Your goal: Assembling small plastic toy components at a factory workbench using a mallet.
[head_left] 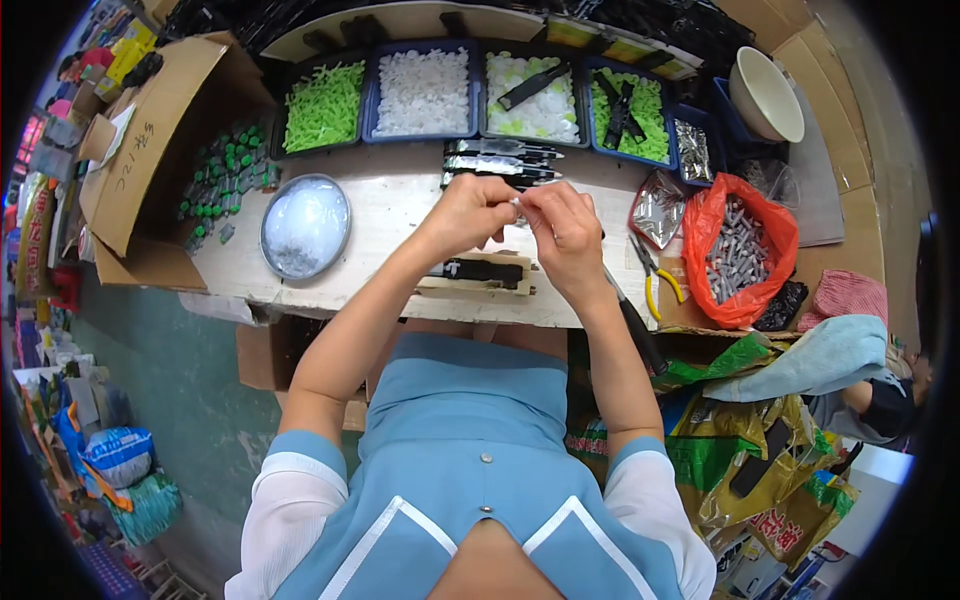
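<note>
Over the middle of the bench, my left hand (468,215) and my right hand (565,235) meet with fingertips pinched together. Between them is a small whitish piece (516,200), mostly covered by the fingers and too small to name. Below the hands lies a pale wooden block (522,287) with a long black plastic part (482,271) set in it. Just beyond my left hand, several black and silver strip-like pieces (500,152) lie side by side. A tool with a black handle (640,335) rests by my right forearm, over the bench's front edge.
Trays of green strips (324,108), white pieces (423,92), mixed pieces (530,110) and green parts (655,110) line the back. A round dish (345,235) and green-capped pieces (225,175) are left. Yellow-handled pliers (655,272) and a red bag (705,215) of small cylinders are right.
</note>
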